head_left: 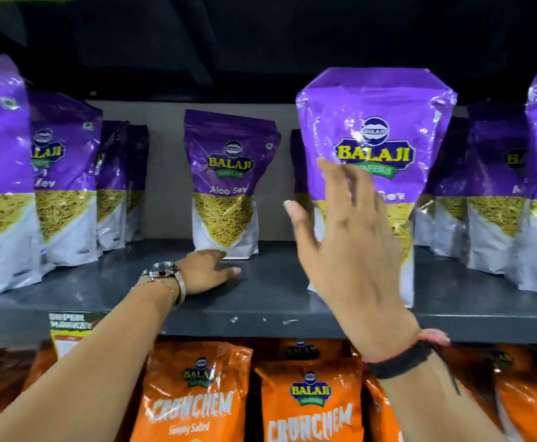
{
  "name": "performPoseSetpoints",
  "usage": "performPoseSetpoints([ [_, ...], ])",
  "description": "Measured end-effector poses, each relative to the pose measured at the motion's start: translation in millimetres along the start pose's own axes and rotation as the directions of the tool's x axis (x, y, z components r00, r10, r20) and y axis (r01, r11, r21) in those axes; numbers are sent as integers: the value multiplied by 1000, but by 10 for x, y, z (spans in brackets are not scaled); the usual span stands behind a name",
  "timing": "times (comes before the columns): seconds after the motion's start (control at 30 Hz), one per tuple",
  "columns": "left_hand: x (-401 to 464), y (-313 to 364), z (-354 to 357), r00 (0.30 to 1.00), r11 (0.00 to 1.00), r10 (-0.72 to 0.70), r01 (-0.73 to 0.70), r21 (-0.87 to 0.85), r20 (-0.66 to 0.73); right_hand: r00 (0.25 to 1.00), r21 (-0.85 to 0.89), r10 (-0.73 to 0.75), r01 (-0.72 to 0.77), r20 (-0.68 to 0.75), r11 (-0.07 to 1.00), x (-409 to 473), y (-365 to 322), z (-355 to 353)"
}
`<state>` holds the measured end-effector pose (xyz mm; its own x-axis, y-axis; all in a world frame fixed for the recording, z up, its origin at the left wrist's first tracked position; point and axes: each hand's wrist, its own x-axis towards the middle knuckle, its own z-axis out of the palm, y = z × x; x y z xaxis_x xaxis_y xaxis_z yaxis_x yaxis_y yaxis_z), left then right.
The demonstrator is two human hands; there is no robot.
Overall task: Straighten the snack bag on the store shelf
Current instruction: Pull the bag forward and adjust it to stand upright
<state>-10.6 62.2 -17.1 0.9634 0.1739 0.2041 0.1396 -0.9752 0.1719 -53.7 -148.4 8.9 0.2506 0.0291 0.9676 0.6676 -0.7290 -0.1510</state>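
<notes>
— Where are the hands right now?

— The right hand [350, 237] is up in front of the big purple Aloo Sev bag [375, 148], fingers spread wide and thumb out to the side. It's open, gripping nothing; whether the fingertips actually touch the bag's front I can't tell. There's a black band [401, 362] on that wrist.

— And the other one?

— The left hand [205, 272] lies flat and open on the grey shelf [261, 301], palm down, its fingers right at the foot of the smaller purple bag [229, 186] standing further back. It holds nothing either. A silver watch [162, 271] sits on the wrist.

— So the snack bag is where?

— The big one stands upright near the shelf's front edge, right of centre, its top fanned out wider than its base. The smaller one stands alone in the middle, leaning slightly.

— Anything around them?

— More purple bags in rows at both sides, and orange Crunchem bags [308, 400] on the level below. A price tag [69, 333] hangs off the shelf edge on the left.
</notes>
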Motion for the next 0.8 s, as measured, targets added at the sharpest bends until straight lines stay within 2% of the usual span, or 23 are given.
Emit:
performPoseSetpoints([
  [0.1, -104, -445, -93, 998, 999, -30, 31, 30, -52, 990, 16, -56, 55, 127, 998, 38, -271, 451],
  [0.23, -159, -970, -194, 997, 997, -76, 76, 22, -13, 948, -40, 7, 5, 318, 999, 159, -539, 1172],
  [0.3, -148, -1180, -202, 998, 997, -60, 60, 45, 18, 908, -61, 87, -68, 410, 996, 229, -637, 1506],
  [0.43, -126, -1328, -166, 999, 999, -28, 26, 35, 46, 779, -16, 262, -309, 569, 951, 365, -711, 1984],
  [0.5, -100, -1334, -146, 999, 1000, -16, 15, 18, 45, 742, -50, 317, -358, 590, 932, 413, -720, 2118],
  [0.7, -84, -1379, -112, 998, 1000, 5, -5, 1, 56, 701, -109, 417, -440, 578, 891, 377, -674, 2295],
  [0.8, -85, -1393, -115, 999, 1000, 5, -4, -14, 51, 730, -89, 417, -443, 542, 892, 327, -658, 2334],
])
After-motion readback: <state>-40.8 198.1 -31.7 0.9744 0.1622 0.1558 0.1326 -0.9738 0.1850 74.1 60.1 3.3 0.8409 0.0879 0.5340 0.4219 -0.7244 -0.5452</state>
